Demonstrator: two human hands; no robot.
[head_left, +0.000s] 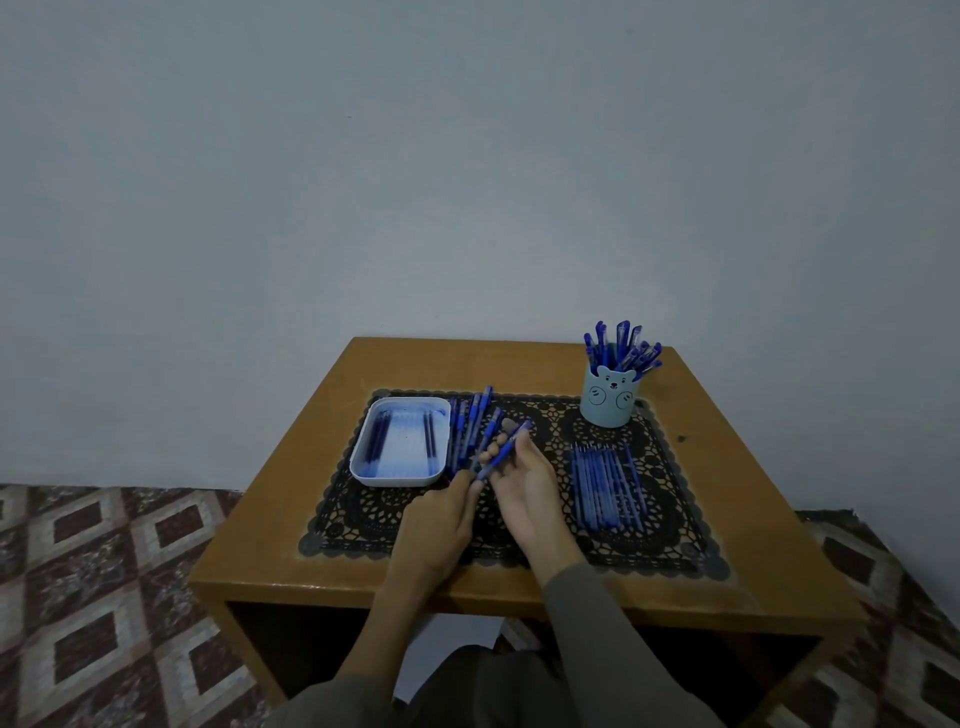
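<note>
The right hand (524, 483) curls round a blue pen (506, 448); the left hand (441, 519) pinches its lower end. It looks light, stiff and slick, so it is likely best held mid-barrel.

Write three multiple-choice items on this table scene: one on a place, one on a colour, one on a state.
1. Where does the bear cup stand?
A. on the far right corner of the mat
B. inside the tray
C. on the floor

2. What colour is the tray?
A. red
B. white
C. black

3. What is the state of the pen at the middle?
A. lying in the tray
B. standing in the cup
C. held by the left hand and the right hand

Key: 1 A, the bear cup's base sits on the mat's far right corner. 2 B, the tray's rim and walls are white. 3 C, the left hand's fingers pinch the pen's near end and the right hand's fingers curl round its barrel.
</note>
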